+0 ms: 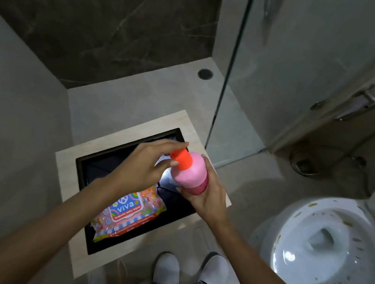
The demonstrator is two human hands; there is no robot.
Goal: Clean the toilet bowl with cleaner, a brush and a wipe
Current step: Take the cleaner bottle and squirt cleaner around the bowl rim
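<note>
My right hand (208, 195) grips the lower body of a pink cleaner bottle (191, 172) and holds it tilted over a black sink. My left hand (149, 163) pinches the bottle's orange-red cap (181, 158) between thumb and fingers. A colourful pack of wipes (127, 212) lies in the near left part of the sink. The white toilet bowl (333, 249) stands open at the lower right, with brownish specks scattered over its inner wall. No brush is in view.
The black sink (89, 170) sits in a beige counter (70, 175). A glass shower panel (226, 76) rises behind it, beside a floor drain (205, 74). A hose and fittings (305, 162) lie near the toilet. My white shoes (190, 273) stand on the floor below.
</note>
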